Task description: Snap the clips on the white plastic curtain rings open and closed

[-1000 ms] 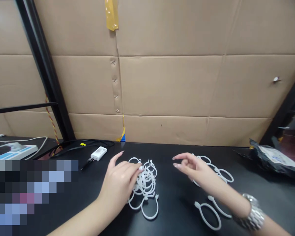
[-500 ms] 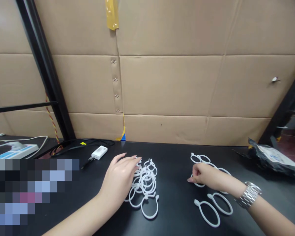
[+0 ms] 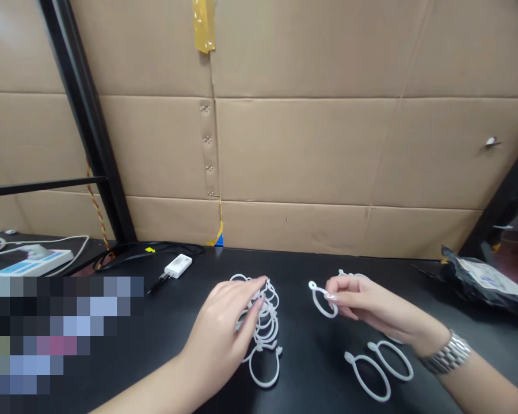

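Nearest, two loose loops (image 3: 377, 368) lay apart on the bench (image 3: 311, 374), at 5 o'clock of the right hand (image 3: 366, 305). Its fingers were pinched on one white loop (image 3: 320, 303). Left hand (image 3: 228, 325) at 9 o'clock, fingers spread, lay flat on the tangled pile (image 3: 270, 322). Looked like few separated, most not yet. Further back: adapter (image 3: 178, 266) at 11, black bag (image 3: 483, 279) at 2, cardboard wall (image 3: 306, 149) behind. None blocked the hands.

No lettering can be read anywhere on my feed. The white label (image 3: 487, 282) on the dark bag (image 3: 457, 269) at far right is too blurred to make out, as is the blue panel (image 3: 19, 268) on the white box (image 3: 47, 256) at left.
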{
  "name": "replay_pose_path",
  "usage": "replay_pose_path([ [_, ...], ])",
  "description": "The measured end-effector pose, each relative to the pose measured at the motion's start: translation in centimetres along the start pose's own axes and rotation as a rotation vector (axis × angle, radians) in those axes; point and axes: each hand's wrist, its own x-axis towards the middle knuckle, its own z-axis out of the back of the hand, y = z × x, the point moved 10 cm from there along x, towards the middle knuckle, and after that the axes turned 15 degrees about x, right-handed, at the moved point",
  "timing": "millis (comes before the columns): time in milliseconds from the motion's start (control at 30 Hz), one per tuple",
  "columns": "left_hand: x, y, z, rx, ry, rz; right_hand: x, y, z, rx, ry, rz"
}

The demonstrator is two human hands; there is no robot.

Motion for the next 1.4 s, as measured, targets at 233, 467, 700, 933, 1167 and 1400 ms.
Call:
replay_pose_path([
  [233,-0.8,-2.4,-1.3,-0.222,0.130,-0.022,-0.5,-0.5,-7.6,0.648,0.172,0.002],
  [467,-1.1,-2.2,-2.2,-0.279,0.132,0.012,-0.8,-1.3,-10.4,0.644,0.247,-0.016],
  [700,-1.5,-3.4,-0.2,-0.061,-0.064,-0.205,-0.6,-2.1,-10.2,0.466,0.179,-0.012],
  [933,-1.3,-4.4,0.3,-0.003,-0.079,-0.279,-0.8,-1.6,-12.1,0.577,0.265,0.015],
  [1167,-1.4,-4.4,0.2,-0.010,-0.072,-0.265,-0.8,-1.4,-11.6,0.486,0.201,0.084],
  [1400,-1.3,-4.1,0.1,-0.016,-0.076,-0.231,0.1,-2.8,-9.4,0.389,0.042,0.097],
])
